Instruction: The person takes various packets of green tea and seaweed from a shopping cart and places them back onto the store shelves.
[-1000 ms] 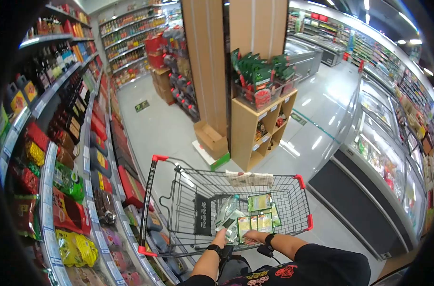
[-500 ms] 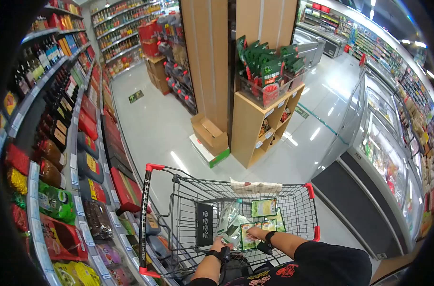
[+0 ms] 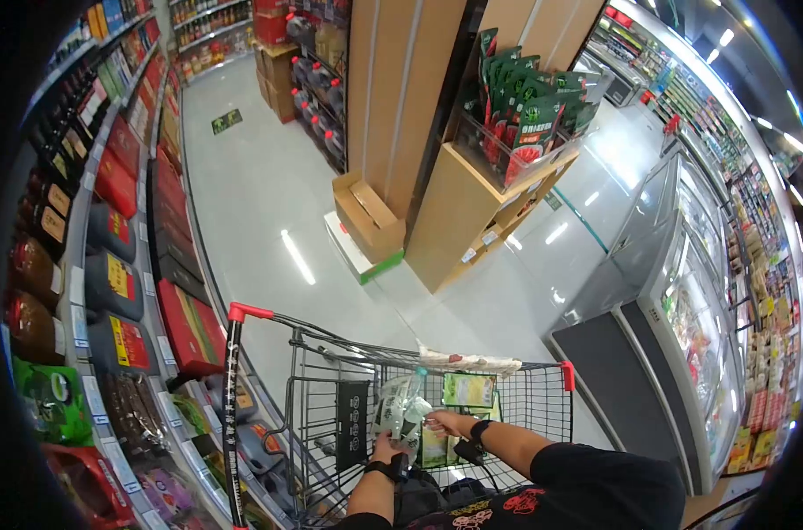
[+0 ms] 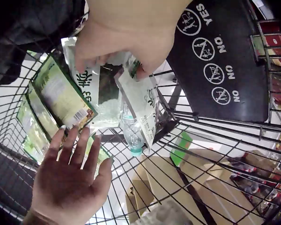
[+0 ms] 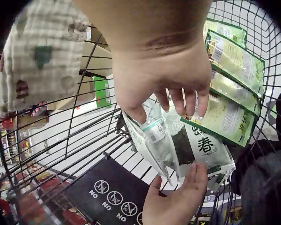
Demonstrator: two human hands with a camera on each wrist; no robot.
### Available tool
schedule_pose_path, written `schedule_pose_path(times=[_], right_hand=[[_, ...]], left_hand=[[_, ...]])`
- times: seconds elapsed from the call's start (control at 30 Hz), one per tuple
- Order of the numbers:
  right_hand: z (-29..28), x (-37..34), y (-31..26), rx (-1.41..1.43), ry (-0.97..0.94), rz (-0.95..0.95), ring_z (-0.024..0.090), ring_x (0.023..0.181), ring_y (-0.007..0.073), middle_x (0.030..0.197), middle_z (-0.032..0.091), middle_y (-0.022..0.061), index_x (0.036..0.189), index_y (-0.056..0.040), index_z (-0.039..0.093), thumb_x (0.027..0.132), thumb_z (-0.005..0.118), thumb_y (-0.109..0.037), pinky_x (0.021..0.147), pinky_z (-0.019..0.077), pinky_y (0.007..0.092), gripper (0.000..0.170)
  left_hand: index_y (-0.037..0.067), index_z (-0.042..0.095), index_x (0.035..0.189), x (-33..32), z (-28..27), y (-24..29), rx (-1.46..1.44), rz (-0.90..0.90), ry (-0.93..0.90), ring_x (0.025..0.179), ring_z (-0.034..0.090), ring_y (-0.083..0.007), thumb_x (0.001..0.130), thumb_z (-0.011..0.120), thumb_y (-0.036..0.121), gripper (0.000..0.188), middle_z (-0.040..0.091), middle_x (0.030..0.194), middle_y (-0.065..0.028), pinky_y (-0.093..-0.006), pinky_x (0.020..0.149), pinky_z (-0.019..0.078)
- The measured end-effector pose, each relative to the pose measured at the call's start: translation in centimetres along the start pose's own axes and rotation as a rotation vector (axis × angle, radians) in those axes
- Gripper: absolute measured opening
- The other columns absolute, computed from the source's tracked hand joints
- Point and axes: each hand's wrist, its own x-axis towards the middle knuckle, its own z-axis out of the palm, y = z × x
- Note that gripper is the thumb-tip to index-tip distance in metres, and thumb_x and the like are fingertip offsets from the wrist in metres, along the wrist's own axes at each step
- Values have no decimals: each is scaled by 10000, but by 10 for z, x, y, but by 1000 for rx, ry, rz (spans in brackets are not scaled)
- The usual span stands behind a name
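In the shopping cart, my left hand holds the near end of a clear, white-and-green printed bag with dark contents. Its thumb lies by a second, similar bag, and its fingers are on the first. My right hand reaches over the far end of these bags with its fingers spread and nearly straight, fingertips close to the bag and the green packets. A clear plastic bottle with a teal cap lies beside the bags. Several green-and-yellow packets overlap next to them.
A patterned cloth hangs over the cart's far rim, and a black sign panel is at the handle end. Stocked shelves stand at left, a freezer at right. Ahead are an open carton and a wooden display stand.
The head view has tilted down and shifted. My right hand has moved left from the green packets toward the clear bags. My left hand stays at the bags' near end.
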Motion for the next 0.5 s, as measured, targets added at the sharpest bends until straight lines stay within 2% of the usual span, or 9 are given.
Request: schedule_pose_path(times=[0.03,0.07,0.1,0.13,0.17,0.2,0.3,0.4,0.5], right_hand=[[1,-5,-6,-36,-38,3,377,1126,208,1278,372,52,1230,-88,353,812,468,-430,857,334,345,553],[4,-4,-7,-41,-1,-6,384,1121,195,1229,419,50,1205,-85,376,806,483,-413,835,352,332,527],[7,-12,-11,-36,19,-19,394,1121,196,1218,430,55,1196,-87,389,800,493,-407,821,365,326,520],[11,-21,-13,-28,37,-35,404,1122,196,1206,441,60,1187,-89,403,793,504,-401,808,378,320,512],[11,-22,-11,-25,42,-71,480,1026,191,1153,475,70,1156,-87,439,778,529,-390,749,411,309,493],[9,-26,-8,-6,20,-65,463,1048,200,1175,461,72,1177,-88,424,791,517,-396,762,409,319,502],[4,-28,-3,35,-43,-4,459,1053,214,1189,446,83,1211,-69,401,827,484,-397,754,417,325,511],[5,-52,4,97,29,-19,522,984,181,1126,500,97,1151,-99,453,762,556,-437,766,437,316,525],[-7,-32,25,212,-124,-64,521,981,186,1131,492,108,1170,-94,427,771,534,-472,797,430,300,560]], left_hand=[[14,456,1052,23,-11,-7,-281,-238,64,778,528,-243,807,495,245,339,530,929,-122,-406,678,460],[21,482,1018,13,9,18,-729,-430,235,765,520,-237,836,441,260,303,533,899,-117,-391,672,452],[43,512,956,-6,29,40,-779,-532,268,721,510,-228,829,464,266,261,528,854,-106,-357,631,440],[53,517,938,-1,33,33,-784,-365,346,706,495,-226,833,460,264,242,517,838,-97,-349,616,433],[62,520,906,5,37,26,-794,-325,368,665,493,-209,837,465,273,229,520,792,-81,-332,573,423],[71,523,874,10,37,22,-802,-278,391,624,491,-192,842,470,283,221,523,747,-65,-315,530,412],[99,528,797,20,37,15,-688,-274,165,512,458,-146,847,483,312,223,501,621,-22,-275,446,366],[122,524,745,16,57,25,-530,-289,304,444,424,-118,849,488,332,238,474,548,9,-249,404,331],[117,547,742,3,67,37,-587,-251,147,493,473,-127,842,487,333,245,539,609,-9,-247,431,358]])
